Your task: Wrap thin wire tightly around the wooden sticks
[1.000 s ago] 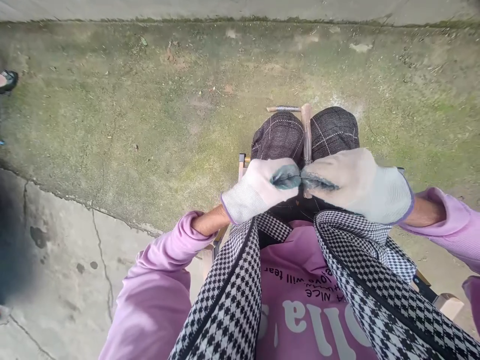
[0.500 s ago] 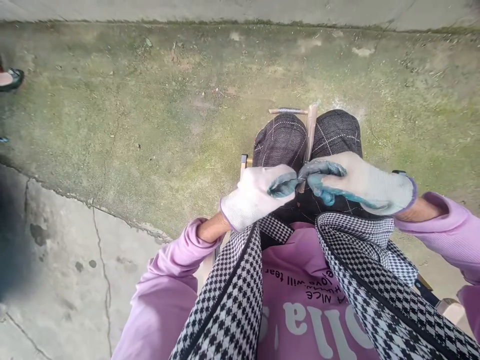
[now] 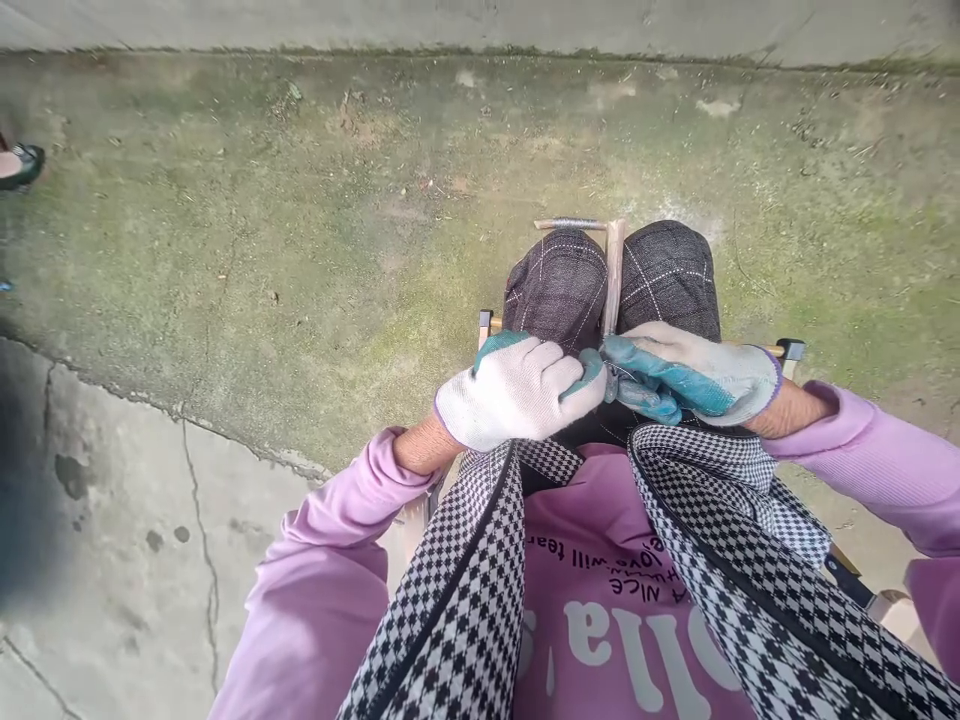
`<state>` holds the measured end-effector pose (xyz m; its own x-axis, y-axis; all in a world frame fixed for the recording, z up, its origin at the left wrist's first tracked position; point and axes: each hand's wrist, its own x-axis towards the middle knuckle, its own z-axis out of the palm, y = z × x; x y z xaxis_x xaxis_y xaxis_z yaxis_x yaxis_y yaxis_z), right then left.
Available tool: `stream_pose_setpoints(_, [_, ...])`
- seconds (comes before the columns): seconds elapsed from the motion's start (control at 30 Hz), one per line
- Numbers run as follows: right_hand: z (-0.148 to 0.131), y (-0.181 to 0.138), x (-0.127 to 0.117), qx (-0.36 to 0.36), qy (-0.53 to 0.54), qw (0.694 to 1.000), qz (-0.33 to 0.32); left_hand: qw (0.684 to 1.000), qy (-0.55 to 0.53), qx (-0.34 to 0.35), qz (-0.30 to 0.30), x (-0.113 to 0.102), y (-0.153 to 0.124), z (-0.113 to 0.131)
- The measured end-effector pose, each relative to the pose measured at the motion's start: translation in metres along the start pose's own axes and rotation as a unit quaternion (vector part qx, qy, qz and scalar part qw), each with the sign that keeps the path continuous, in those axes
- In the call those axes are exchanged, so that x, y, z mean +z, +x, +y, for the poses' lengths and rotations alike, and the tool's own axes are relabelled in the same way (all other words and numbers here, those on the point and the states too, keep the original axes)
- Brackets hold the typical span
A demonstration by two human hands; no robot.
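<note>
A pale wooden stick [image 3: 613, 275] stands up between my knees, with a shorter crosspiece [image 3: 571, 223] at its far end wrapped in grey strand. My left hand [image 3: 529, 390], in a white glove with a blue-green palm, is closed, its thumb and forefinger pinched at the stick's near end. My right hand [image 3: 675, 375], gloved alike, meets it there with bent fingers pressed together. A thin wire-like strand [image 3: 624, 372] shows between the fingertips; both hands seem to grip it. The gloves hide the stick's near end.
My knees in dark checked trousers [image 3: 671, 270] flank the stick. Parts of a seat frame with a black cap [image 3: 790, 348] show beside my legs. Mossy concrete [image 3: 300, 230] spreads around. Another person's shoe [image 3: 26, 165] is at the far left.
My left hand has turned so its back and knuckles face up, and moved slightly right. My right hand has shifted left and lowered its fingers, thumb now nearer the stick.
</note>
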<state>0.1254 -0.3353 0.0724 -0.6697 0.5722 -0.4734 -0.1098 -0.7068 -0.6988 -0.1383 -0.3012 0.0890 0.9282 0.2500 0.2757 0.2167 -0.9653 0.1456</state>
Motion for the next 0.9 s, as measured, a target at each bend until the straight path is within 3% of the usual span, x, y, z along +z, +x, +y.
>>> stream_pose_setpoints(0.1, [-0.003,-0.003,-0.001,-0.034,-0.047,0.998,0.000,0.998,-0.036,-0.057,0.004,0.007,0.001,0.002])
stream_pose_setpoints(0.23, [-0.016,-0.012,0.002,-0.039,-0.170,0.983,0.052,0.969,-0.151,-0.195,0.007,0.013,0.004,0.009])
stream_pose_setpoints(0.4, [-0.027,-0.023,0.013,-0.038,-0.396,0.901,0.173,0.938,-0.214,-0.274,-0.009,0.010,0.007,0.015])
stream_pose_setpoints(0.5, [-0.031,-0.024,0.020,-0.031,-0.450,0.867,0.214,0.936,-0.203,-0.288,-0.013,0.007,0.010,0.017])
stream_pose_setpoints(0.6, [-0.034,-0.022,0.025,-0.030,-0.465,0.854,0.230,0.949,-0.163,-0.269,-0.015,0.006,0.012,0.017])
stream_pose_setpoints(0.77, [-0.034,-0.019,0.025,-0.045,-0.454,0.861,0.223,0.978,-0.078,-0.195,0.001,0.008,0.017,0.014])
stream_pose_setpoints(0.9, [-0.029,-0.021,0.023,-0.035,-0.442,0.860,0.254,0.977,-0.082,-0.193,0.026,0.012,0.018,0.011])
